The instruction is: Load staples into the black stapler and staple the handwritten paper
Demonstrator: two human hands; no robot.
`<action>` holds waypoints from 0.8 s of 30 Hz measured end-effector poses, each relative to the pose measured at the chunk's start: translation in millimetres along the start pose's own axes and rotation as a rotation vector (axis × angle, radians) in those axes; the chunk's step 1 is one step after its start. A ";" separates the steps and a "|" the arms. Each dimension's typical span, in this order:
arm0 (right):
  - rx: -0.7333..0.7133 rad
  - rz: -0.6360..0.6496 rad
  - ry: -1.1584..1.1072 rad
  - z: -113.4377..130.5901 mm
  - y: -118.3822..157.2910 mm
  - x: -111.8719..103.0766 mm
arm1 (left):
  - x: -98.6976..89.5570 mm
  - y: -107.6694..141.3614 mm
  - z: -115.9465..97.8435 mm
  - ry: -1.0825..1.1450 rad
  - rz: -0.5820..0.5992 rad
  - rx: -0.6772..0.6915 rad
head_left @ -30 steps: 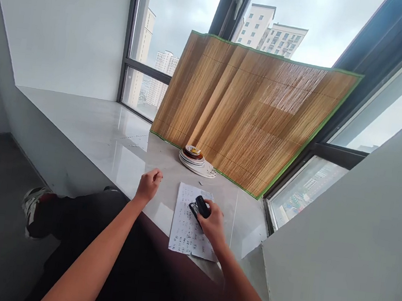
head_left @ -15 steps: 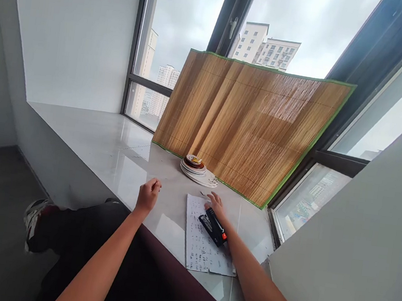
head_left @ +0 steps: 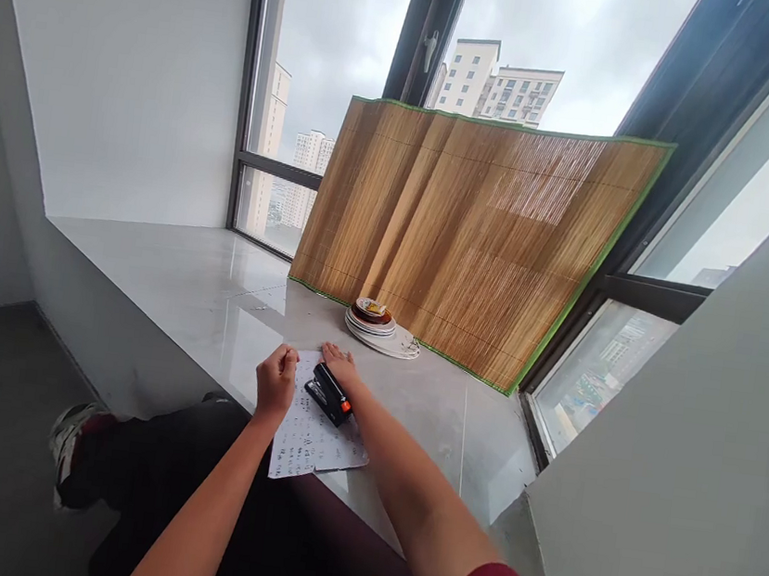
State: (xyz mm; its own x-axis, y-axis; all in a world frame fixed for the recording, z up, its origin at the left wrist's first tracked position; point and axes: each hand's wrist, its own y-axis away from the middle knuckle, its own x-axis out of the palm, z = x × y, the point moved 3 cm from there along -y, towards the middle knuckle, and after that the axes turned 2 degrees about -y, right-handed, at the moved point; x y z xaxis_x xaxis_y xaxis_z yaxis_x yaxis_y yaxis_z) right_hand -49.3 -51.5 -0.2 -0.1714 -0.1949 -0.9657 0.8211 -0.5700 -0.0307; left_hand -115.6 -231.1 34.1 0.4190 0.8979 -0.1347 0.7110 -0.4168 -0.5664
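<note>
A sheet of paper with handwriting (head_left: 299, 446) lies at the front edge of the pale sill, a black stapler with an orange-red part (head_left: 329, 393) on top of it. My right hand (head_left: 341, 367) rests palm down on the paper's upper edge, fingers extended, beside the stapler's far end; nothing shows in its grasp. Just left of the paper, my left hand (head_left: 276, 378) is closed in a loose fist. Whatever it may hold is hidden.
Behind the hands, a stack of small plates (head_left: 372, 317) sits on a white oval plate (head_left: 392, 342) on the glossy sill (head_left: 434, 397). A bamboo mat with green edging (head_left: 460, 241) leans against the window. A wall (head_left: 702, 439) bounds the right side.
My right hand has moved left, and the paper and stapler have shifted left with it, close to my left hand. My left hand has stayed closed and moved slightly left. The view has shifted a little.
</note>
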 end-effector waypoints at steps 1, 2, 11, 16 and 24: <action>-0.006 0.004 -0.010 7.1 -3.7 1.2 | -1.8 -1.2 0.7 0.007 -0.006 -0.018; -0.009 0.004 -0.020 11.8 -5.7 1.7 | -3.3 -2.7 2.3 0.018 -0.013 -0.040; 0.081 -0.026 -0.030 -2.2 27.6 -2.6 | 2.4 -8.3 20.1 -0.010 0.094 -0.104; 0.186 -0.050 -0.013 -26.2 60.8 -6.2 | 19.1 0.5 18.3 -0.180 0.408 0.037; 0.235 -0.075 -0.022 -64.9 79.6 -16.5 | 38.7 15.0 26.8 -0.374 0.759 0.281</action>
State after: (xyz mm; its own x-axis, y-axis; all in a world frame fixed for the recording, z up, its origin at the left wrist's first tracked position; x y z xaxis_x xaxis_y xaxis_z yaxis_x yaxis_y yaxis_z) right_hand 54.2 -41.9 -3.4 -0.2412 -0.1611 -0.9570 0.6567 -0.7531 -0.0387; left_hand -103.9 -198.8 -1.4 0.4742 0.4021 -0.7832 0.1312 -0.9119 -0.3888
